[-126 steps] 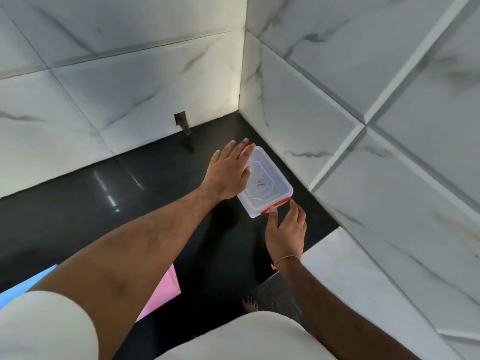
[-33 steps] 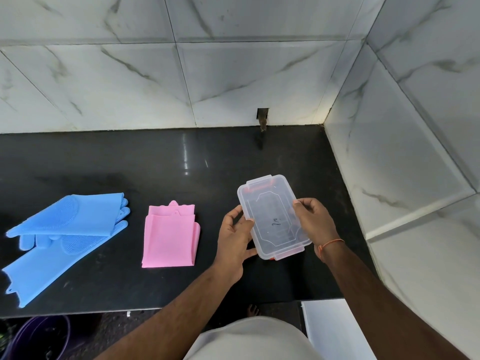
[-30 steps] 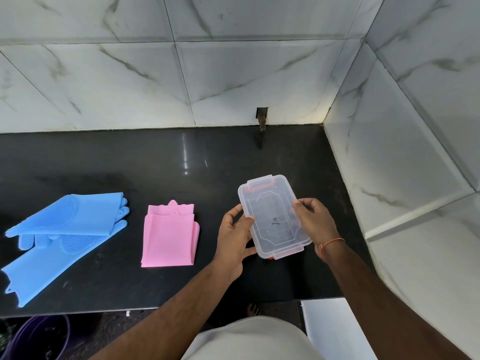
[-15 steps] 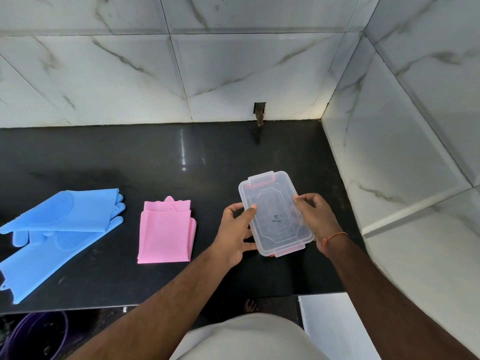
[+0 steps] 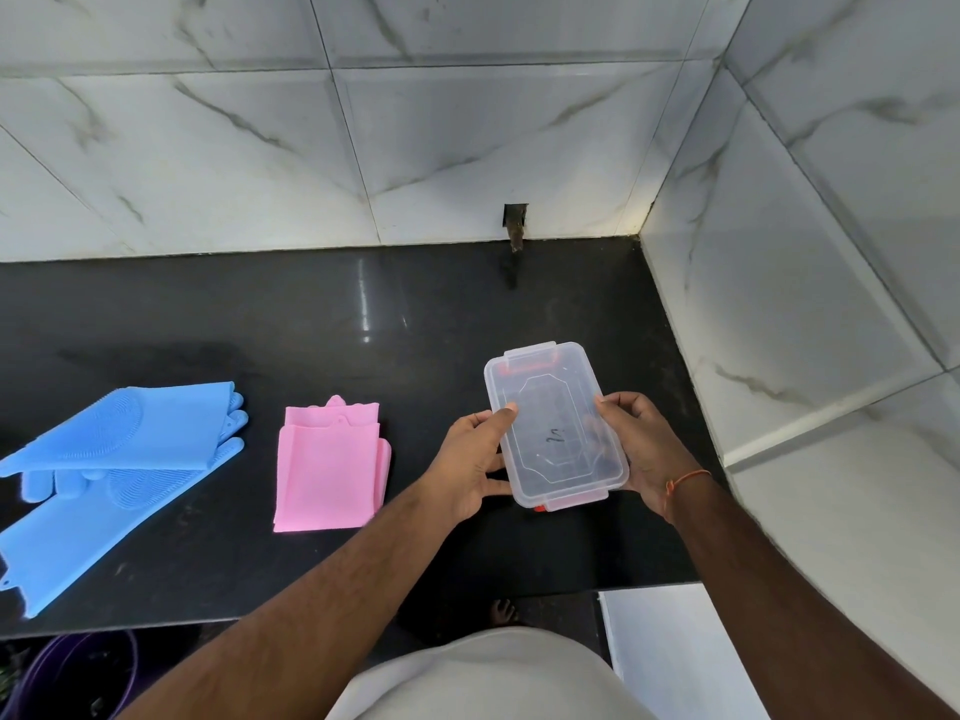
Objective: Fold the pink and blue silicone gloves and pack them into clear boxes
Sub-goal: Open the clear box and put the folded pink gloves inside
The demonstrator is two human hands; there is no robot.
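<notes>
A clear plastic box (image 5: 553,418) with its lid on and red clips at both short ends is held over the black counter (image 5: 311,314). My left hand (image 5: 470,462) grips its left long side, thumb on the lid. My right hand (image 5: 641,452) grips the right long side, fingers curled round the edge. The folded pink gloves (image 5: 330,467) lie flat on the counter left of my left hand. The blue gloves (image 5: 109,459) lie further left, one folded over across the other, which stretches toward the front edge.
White marble-tiled walls close the counter at the back and the right. A small dark fitting (image 5: 515,226) sticks out of the back wall. A purple bucket (image 5: 72,678) sits below the counter's front edge at the lower left.
The box was fetched from the right corner of the counter and now sits in both hands in front of me. Over the last second it has hardly shifted; my left thumb moved up onto the lid.
</notes>
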